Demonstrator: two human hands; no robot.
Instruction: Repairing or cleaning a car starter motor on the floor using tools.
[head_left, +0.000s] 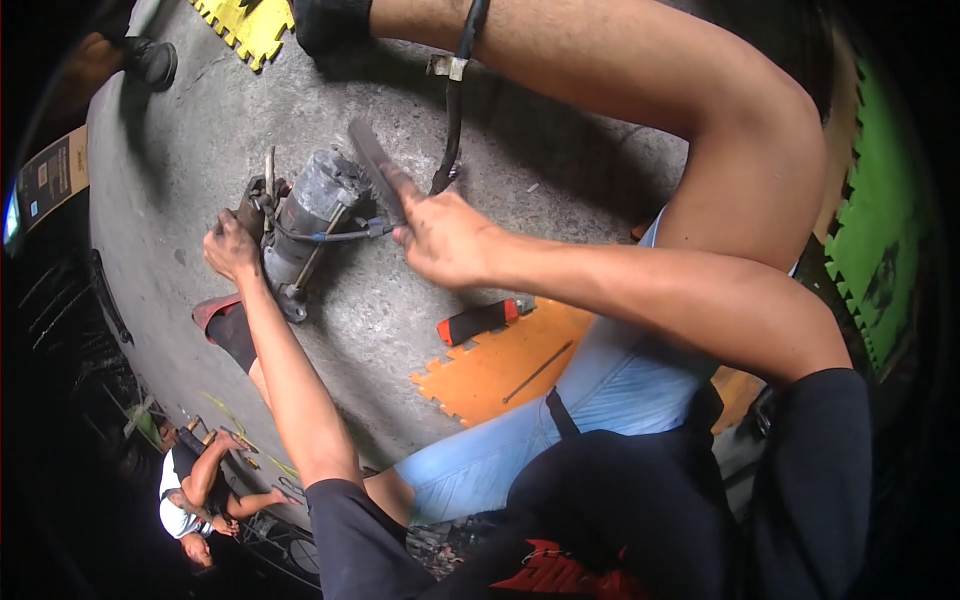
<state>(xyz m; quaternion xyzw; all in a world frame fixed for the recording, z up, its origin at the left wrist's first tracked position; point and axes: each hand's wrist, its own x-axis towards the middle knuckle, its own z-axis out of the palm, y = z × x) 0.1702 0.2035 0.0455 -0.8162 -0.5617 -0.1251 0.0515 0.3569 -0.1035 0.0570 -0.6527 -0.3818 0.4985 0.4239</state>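
**A flat blade working close to bare fingers and a loose wire**

From the head camera: the person is sitting on the concrete floor [400, 310] with a grey, cylinder-shaped motor [305, 215] lying on its side in front of them, up at about ten o'clock from the middle of the view. The left hand [232, 248] is closing around the motor's grimy end at nine o'clock of it, fingers wrapped on the metal fittings there. The right hand [440, 235] is curling tightly around a flat, dark file [372, 165], whose blade is pointing up toward eleven o'clock and lying against the motor's upper side.

I am judging the risks from here. The motor is resting only on the floor and the one hand, so a hard push may be rolling it away and sending the file skidding toward the left fingers. A thin blue wire [335, 236] is looping just under the blade and could be getting snagged or nicked. A black hose [455, 100] is hanging down at twelve o'clock, near the stroke. An orange-handled tool [480, 320] is lying at five o'clock, beside the orange foam mat [500, 375].
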